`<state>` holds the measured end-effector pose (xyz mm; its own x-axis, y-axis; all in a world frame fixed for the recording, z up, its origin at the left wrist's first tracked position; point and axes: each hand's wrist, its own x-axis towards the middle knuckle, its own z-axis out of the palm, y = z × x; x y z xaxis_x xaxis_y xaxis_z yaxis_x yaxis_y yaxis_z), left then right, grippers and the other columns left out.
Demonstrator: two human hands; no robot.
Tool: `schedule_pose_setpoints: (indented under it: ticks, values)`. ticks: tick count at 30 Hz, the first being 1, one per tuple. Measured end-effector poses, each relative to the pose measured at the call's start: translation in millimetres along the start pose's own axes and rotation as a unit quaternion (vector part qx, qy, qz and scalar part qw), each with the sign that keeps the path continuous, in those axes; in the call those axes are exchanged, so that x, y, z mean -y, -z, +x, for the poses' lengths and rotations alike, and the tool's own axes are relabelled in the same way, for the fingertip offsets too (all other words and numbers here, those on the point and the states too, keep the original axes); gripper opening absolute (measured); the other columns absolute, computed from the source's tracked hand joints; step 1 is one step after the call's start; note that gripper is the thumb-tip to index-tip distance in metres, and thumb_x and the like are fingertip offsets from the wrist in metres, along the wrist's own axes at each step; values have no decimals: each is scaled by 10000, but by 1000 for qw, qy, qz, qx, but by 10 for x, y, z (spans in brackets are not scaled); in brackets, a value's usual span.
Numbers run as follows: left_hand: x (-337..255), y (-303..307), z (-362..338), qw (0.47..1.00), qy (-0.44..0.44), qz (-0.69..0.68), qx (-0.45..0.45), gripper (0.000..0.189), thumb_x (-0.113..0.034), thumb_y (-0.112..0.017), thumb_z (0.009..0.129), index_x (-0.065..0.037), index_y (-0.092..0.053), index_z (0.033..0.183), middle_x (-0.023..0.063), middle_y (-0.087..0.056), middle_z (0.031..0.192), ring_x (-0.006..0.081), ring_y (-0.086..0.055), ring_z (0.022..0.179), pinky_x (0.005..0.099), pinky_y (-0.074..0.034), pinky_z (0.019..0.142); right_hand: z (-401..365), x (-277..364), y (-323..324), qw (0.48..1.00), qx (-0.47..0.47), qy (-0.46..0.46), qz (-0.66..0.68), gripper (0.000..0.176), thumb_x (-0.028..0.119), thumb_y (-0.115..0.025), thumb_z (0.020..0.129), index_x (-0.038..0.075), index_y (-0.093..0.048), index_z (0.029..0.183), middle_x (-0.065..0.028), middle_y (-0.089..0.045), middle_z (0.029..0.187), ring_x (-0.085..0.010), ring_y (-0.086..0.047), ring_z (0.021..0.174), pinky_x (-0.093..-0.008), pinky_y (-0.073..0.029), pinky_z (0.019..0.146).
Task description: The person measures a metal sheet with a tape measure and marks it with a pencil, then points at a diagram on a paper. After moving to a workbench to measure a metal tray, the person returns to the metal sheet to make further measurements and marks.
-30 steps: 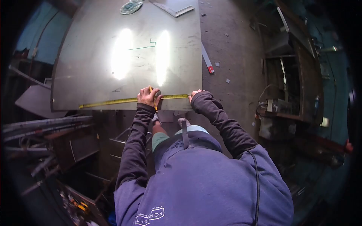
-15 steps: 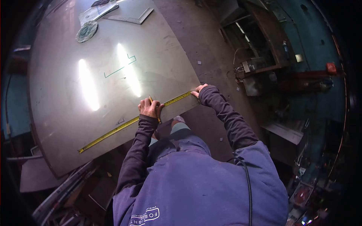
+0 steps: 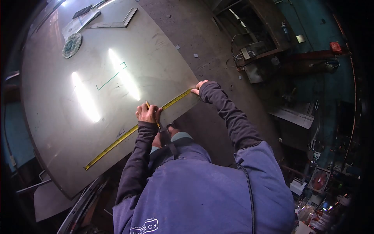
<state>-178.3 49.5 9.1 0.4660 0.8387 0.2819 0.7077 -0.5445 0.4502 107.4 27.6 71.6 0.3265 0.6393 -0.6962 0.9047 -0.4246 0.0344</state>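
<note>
A yellow tape measure (image 3: 113, 149) lies stretched in a slant across a large grey metal sheet (image 3: 58, 132), near its front edge. My left hand (image 3: 147, 114) is closed around a yellow pencil (image 3: 158, 125) and rests on the tape, partly covering it. At the sheet's right edge, my right hand (image 3: 200, 86) pinches the tape's other end between thumb and fingers; the exact grip is partly hidden. Green drawn lines (image 3: 112, 77) mark the sheet beyond my left hand. A small dark outline (image 3: 121, 132) shows just beside the tape.
On the sheet's far part lie a round cloth-like pad (image 3: 72, 45), papers (image 3: 81, 23), a flat dark object (image 3: 82, 11) and a metal angle piece (image 3: 128, 18). Machinery (image 3: 259, 58) stands to the right. Metal strips (image 3: 83, 202) are below left.
The camera view has tilted, so the sheet and its contents appear shifted leftward. Both hands keep roughly the same places along the tape, still holding the pencil and the tape measure.
</note>
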Motion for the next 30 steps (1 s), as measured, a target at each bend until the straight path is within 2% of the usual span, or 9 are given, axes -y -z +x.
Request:
schedule_pose_setpoints:
  ticks: [6, 11, 12, 14, 27, 30]
  values:
    - [-22, 57, 20, 1000, 2, 6, 23, 246, -376, -711, 719, -170, -605, 800, 58, -497, 860, 266, -465, 888, 389, -363, 747, 26, -18, 122, 999, 39, 28, -11, 523, 564, -491, 850, 142, -641, 1120, -76, -626, 1141, -260, -565, 1099, -396, -447, 928]
    - [-57, 90, 27, 999, 3, -2, 35, 227, -324, -721, 726, -145, -596, 785, 61, -508, 854, 273, -466, 873, 394, -364, 755, 116, -65, 86, 998, 49, 47, -19, 561, 568, -496, 847, 112, -618, 1150, -112, -599, 1180, -271, -552, 1119, -401, -444, 930]
    - [-53, 86, 32, 999, 5, -1, 37, 228, -320, -724, 723, -141, -594, 778, 61, -508, 849, 274, -467, 871, 394, -365, 756, 112, -71, 93, 997, 49, 49, -17, 561, 568, -496, 847, 112, -618, 1150, -112, -599, 1180, -271, -552, 1119, -401, -444, 930]
    - [-47, 85, 32, 999, 8, 2, 42, 240, -338, -727, 714, -151, -595, 788, 57, -501, 864, 268, -462, 881, 392, -362, 757, 79, -76, 111, 998, 29, 59, -18, 511, 536, -477, 871, 109, -653, 1090, -96, -645, 1085, -259, -582, 1051, -374, -448, 911]
    - [-74, 97, 46, 999, -3, 13, 39, 243, -349, -711, 730, -160, -600, 836, 67, -496, 902, 272, -456, 914, 396, -356, 770, 74, -117, 122, 997, 34, 64, -5, 510, 533, -487, 866, 100, -657, 1076, -111, -645, 1077, -275, -585, 1040, -376, -445, 914]
    - [-35, 91, 47, 999, -1, 10, 51, 239, -341, -707, 735, -160, -599, 847, 71, -494, 901, 276, -457, 914, 400, -358, 771, -11, -150, 238, 995, 39, 92, 18, 503, 519, -489, 869, 90, -659, 1068, -121, -649, 1055, -285, -592, 1022, -376, -449, 904]
